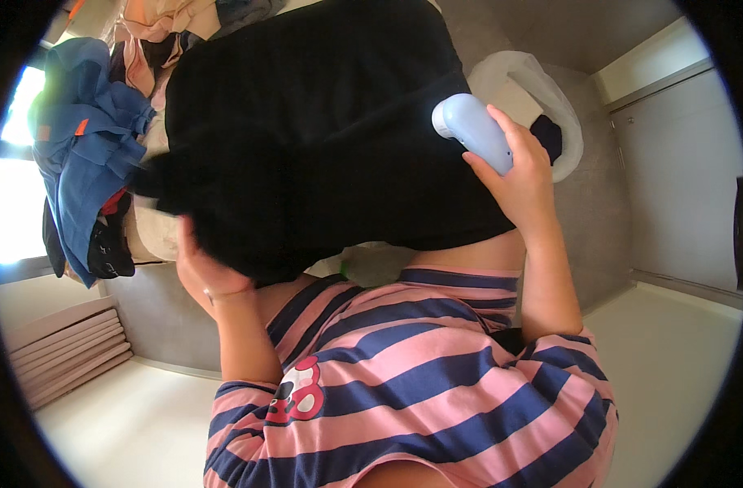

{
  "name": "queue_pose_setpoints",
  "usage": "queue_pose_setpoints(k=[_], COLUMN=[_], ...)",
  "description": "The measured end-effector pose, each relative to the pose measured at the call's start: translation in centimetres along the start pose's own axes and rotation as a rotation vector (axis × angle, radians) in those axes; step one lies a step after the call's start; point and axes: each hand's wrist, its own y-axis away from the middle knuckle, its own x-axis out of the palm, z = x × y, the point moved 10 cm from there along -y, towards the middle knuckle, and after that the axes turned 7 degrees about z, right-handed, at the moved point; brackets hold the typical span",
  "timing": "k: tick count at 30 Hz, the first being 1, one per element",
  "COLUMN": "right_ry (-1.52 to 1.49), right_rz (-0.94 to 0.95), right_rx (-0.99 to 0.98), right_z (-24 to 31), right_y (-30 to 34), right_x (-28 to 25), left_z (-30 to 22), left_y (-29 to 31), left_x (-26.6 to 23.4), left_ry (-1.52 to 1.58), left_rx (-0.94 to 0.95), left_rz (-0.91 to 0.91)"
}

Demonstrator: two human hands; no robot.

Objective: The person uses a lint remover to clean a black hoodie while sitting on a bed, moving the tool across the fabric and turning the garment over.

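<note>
A large black garment (323,163) lies spread in front of me, its near edge reaching over my thighs. My right hand (524,167) is closed round a light blue fabric shaver (481,134) with a round white head, held over the garment's right side. At the near left edge of the cloth, my left hand (213,272) grips the black fabric; most of its fingers are hidden beneath or behind it. A flap of the garment beside that hand is smeared by motion.
Blue clothing (91,154) hangs in a heap at the left by the bright window (17,203). Pale and dark clothes (156,32) are piled at the far left. Right of the garment stands a bin with a white plastic liner (571,122). A grey door (685,179) is at the far right.
</note>
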Motion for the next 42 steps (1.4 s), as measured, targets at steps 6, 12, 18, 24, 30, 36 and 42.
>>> queue_pose_setpoints(k=[6,12,18,24,30,36,42], right_ry=[0.037,0.018,-0.125,-0.341,-0.356,-0.53,-0.479], right_rz=[0.021,0.165,0.28,0.268,0.183,0.084,0.095], right_rx=[-0.044,-0.086,-0.327,-0.113,0.147,0.256,0.226], right_z=[1.1,6.7,13.9,9.5,1.8,-1.0,-0.5], right_y=[-0.7,-2.9,-1.8,-1.8,-0.2,1.0,0.8], right_x=[0.3,3.9,9.8,8.0,3.9,2.3,1.6], left_z=[-9.3,-8.8,-13.3,-0.9,0.9,0.3,0.0], left_y=[-1.8,-1.0,5.4,3.7,3.3,1.9,4.0], left_x=[-8.5,-13.0,-2.2,4.0,4.7,5.2,7.7], left_ry=[-0.305,0.14,-1.223,-2.07,-2.109,-2.066,-1.753], left_rx=[0.291,0.104,0.92,0.614,0.666,0.699,0.816], left_rz=[0.105,-0.074,-0.154,0.439,0.404,0.378,0.525])
